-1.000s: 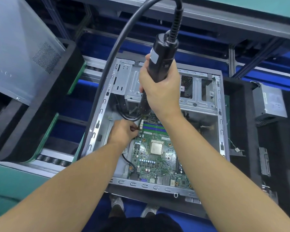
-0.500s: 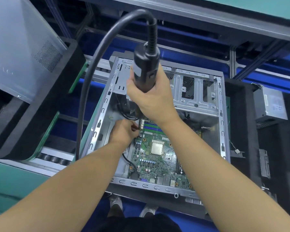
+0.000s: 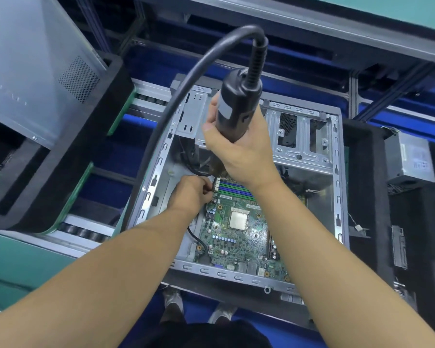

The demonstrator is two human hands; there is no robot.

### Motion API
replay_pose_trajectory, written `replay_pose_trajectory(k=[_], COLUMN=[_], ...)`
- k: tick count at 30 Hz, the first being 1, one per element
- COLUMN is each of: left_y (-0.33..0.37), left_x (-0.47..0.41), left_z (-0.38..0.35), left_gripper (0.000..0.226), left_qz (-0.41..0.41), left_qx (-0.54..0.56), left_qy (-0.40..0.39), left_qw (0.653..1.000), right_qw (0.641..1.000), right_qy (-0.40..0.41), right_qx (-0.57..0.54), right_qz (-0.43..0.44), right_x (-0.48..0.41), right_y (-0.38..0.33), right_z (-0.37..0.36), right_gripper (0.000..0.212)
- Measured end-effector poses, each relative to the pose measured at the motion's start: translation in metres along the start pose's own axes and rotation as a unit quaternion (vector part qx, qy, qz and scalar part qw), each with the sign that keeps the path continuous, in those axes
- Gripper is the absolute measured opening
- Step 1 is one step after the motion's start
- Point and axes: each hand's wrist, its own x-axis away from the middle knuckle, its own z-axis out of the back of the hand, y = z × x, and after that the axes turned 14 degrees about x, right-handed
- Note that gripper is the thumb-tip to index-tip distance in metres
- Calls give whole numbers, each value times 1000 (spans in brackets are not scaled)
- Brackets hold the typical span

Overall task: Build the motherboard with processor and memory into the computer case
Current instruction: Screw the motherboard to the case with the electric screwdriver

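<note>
Presently finds the computer case [image 3: 337, 197] lying open side up at centre frame. Notes the motherboard [image 3: 236, 249] seated flat on the case floor in the lower middle of the frame, its near edge along the case's lower rail. Records the processor [image 3: 238, 220] near the board's centre, top bare, and the blue and green memory slots [image 3: 232, 190] just above it, partly covered by the right wrist.

Locates the right hand [image 3: 241, 151] above the slots, grip wrapped fully round the lower body of a black electric screwdriver [image 3: 234, 106]. Finds the tool roughly upright, pointing down toward the board's upper left corner, its tip hidden behind the hand. Traces a thick black cable [image 3: 166, 116] from the tool's top, arching up and left, then falling past the case's left rail.

Locates the left hand [image 3: 190, 194] at the board's upper left corner, beside the left end of the memory slots. Judges the grip narrow, fingers curled inward; cannot tell whether anything is pinched there.

Notes an empty metal drive cage [image 3: 299, 136] in the case's upper right section. Records a grey side panel [image 3: 30, 71] at upper left of the frame against a black foam tray [image 3: 68, 159]. Marks a grey power supply [image 3: 409, 159] at the right edge, apart from the case. Sees two shoes [image 3: 172, 302] at the bottom, below the case.
</note>
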Motion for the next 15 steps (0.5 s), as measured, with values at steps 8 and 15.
replay_pose_trajectory(k=[8, 15], left_y=[0, 2], left_x=[3, 3], left_z=[-1, 1], left_gripper=[8, 14], left_qz=[25, 139], left_qx=[29, 133], left_qy=[20, 51], left_qw=[999, 980], right_qw=[999, 1000], right_qy=[-39, -27], right_qx=[1, 6], right_qz=[-4, -15], right_x=[-3, -4], right_y=[-4, -4], right_z=[-1, -6], right_gripper=[19, 18])
